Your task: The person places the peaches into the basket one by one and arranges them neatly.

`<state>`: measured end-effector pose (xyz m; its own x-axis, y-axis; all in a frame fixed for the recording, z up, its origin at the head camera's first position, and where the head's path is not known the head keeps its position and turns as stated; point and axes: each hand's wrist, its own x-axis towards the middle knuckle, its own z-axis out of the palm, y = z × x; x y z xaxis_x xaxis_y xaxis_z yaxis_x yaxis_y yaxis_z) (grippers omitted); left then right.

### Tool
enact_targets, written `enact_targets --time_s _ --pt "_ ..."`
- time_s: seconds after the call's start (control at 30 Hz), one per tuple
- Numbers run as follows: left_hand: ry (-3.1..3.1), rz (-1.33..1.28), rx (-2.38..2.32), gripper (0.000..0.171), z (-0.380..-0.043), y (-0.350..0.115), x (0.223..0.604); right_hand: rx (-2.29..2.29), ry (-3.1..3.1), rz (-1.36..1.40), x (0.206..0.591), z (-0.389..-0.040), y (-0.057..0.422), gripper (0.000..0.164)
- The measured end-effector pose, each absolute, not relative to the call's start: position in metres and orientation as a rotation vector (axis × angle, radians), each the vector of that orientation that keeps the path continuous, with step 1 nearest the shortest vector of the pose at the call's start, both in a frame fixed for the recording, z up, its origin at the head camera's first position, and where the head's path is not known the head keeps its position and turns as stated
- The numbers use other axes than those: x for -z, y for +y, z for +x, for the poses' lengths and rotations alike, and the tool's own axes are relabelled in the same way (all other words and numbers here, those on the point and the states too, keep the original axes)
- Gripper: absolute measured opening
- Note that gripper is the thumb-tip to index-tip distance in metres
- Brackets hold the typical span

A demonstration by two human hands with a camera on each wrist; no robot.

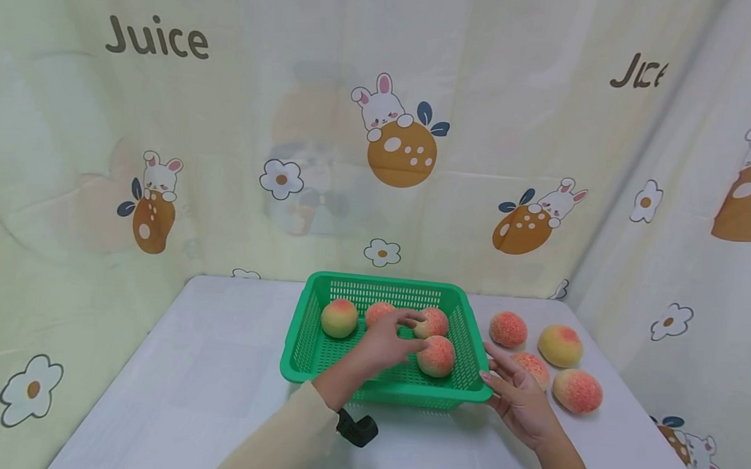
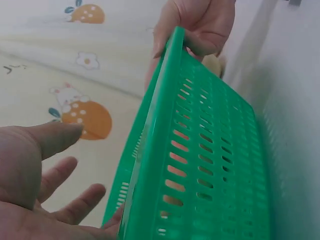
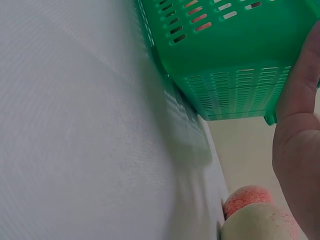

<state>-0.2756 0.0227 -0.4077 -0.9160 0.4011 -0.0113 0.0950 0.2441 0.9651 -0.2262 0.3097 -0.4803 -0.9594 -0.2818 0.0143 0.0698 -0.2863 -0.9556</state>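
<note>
A green plastic basket (image 1: 383, 281) with slotted walls stands on the table with several peaches in it. My left hand (image 1: 387, 342) reaches over the basket, its fingers spread close to a reddish peach (image 1: 436, 356) at the front right; in the left wrist view, nothing shows between its thumb and fingers. Behind that peach lies another peach (image 1: 433, 323), and a yellower peach (image 1: 339, 319) sits at the left. One more peach (image 1: 380, 312) is partly hidden by my left hand. At the basket's right front corner, my right hand (image 1: 519, 398) grips the rim, thumb on top.
Several peaches lie on the white table (image 1: 203, 366) right of the basket, among them a yellow peach (image 1: 561, 345) and a pinkish peach (image 1: 578, 391). My right hand partly covers one peach (image 1: 532, 370). A printed curtain (image 1: 330, 122) hangs behind the table and at its sides.
</note>
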Motion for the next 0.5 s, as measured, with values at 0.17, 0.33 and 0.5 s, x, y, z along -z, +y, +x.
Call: enact_targets --time_s 0.17,0.33,0.5 --pt "2.321 0.476 -1.754 0.038 -0.267 0.012 0.406 2.342 1.732 -0.271 0.479 -0.225 0.309 0.063" --pt "2.41 0.51 -1.764 0.034 -0.258 -0.004 0.405 2.333 1.752 -0.242 0.478 -0.225 0.308 0.066" --pt "2.452 0.512 -1.796 0.033 -0.251 -0.022 0.406 2.318 1.773 -0.217 0.479 -0.226 0.309 0.069"
